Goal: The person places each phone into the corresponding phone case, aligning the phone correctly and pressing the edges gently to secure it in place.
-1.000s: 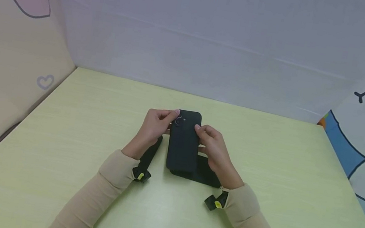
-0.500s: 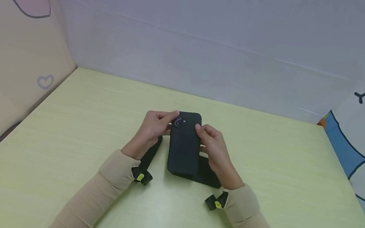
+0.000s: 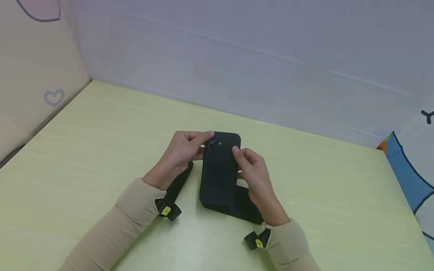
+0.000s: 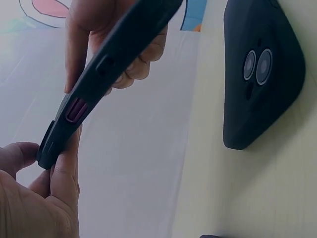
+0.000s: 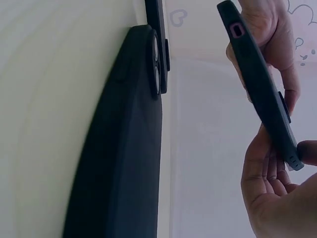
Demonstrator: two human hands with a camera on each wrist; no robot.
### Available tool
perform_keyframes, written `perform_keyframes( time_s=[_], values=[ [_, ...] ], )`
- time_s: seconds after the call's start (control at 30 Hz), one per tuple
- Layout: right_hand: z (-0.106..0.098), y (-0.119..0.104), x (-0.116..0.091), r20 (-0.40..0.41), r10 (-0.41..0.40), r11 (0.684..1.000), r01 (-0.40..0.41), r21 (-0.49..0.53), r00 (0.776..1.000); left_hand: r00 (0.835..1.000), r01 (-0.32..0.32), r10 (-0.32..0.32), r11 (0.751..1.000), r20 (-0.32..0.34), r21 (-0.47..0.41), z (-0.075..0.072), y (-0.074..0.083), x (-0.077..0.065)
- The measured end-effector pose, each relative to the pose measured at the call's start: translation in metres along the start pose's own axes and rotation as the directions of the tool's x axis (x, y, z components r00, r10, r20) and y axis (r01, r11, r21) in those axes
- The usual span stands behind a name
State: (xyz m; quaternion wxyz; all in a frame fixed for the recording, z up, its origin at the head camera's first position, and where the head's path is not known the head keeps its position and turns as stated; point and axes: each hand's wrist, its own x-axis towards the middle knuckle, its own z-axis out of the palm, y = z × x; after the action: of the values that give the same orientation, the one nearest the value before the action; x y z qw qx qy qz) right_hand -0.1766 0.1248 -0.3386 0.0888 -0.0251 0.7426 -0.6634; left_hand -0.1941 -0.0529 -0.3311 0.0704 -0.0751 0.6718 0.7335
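Note:
Both hands hold up a phone in a black case [image 3: 219, 177], its back and two camera lenses facing the head view. My left hand [image 3: 178, 151] pinches its upper left corner beside the lenses. On the upper right edge, my right hand [image 3: 255, 173] grips it, thumb on the back and fingers behind. The left wrist view shows the case's narrow side [image 4: 106, 67], where a slot reveals a purplish strip. A second black phone-shaped thing [image 3: 246, 204] lies under the right hand, partly covered. Another dark slab [image 3: 180, 181] lies by the left wrist, with two lenses.
All of this is on a pale yellow-green table [image 3: 129, 109]. A plain pale wall [image 3: 227, 63] stands behind it. Printed side panels flank the table, with a heart [image 3: 53, 97] on the left. Small black wrist cameras [image 3: 167, 210] hang below the sleeves.
The held phone's lower end has dropped slightly toward the person, covering a bit more of the dark thing beneath. Both hands keep their grip and have barely moved.

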Motion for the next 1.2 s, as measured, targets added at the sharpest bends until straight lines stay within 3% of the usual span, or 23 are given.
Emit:
perform_keyframes(
  time_s=[0.6,0.93,1.07,1.2],
  values=[
    [-0.004,0.000,0.001,-0.148,-0.131,0.990,0.136,0.028,0.980,0.992,-0.045,0.035,0.995,0.119,0.088,0.010,0.000,-0.005],
    [-0.007,-0.001,0.000,-0.291,-0.104,0.982,0.144,0.122,0.951,0.985,-0.030,0.008,0.992,0.171,0.123,0.012,0.001,-0.008],
    [-0.007,-0.002,-0.001,-0.267,-0.097,0.972,0.149,0.179,0.959,0.982,-0.017,-0.006,0.993,0.188,0.120,0.013,0.000,-0.008],
    [-0.008,-0.004,-0.001,-0.192,-0.059,0.964,0.105,0.244,0.980,0.978,-0.013,-0.011,0.994,0.206,0.113,0.012,0.000,-0.007]
  ],
)
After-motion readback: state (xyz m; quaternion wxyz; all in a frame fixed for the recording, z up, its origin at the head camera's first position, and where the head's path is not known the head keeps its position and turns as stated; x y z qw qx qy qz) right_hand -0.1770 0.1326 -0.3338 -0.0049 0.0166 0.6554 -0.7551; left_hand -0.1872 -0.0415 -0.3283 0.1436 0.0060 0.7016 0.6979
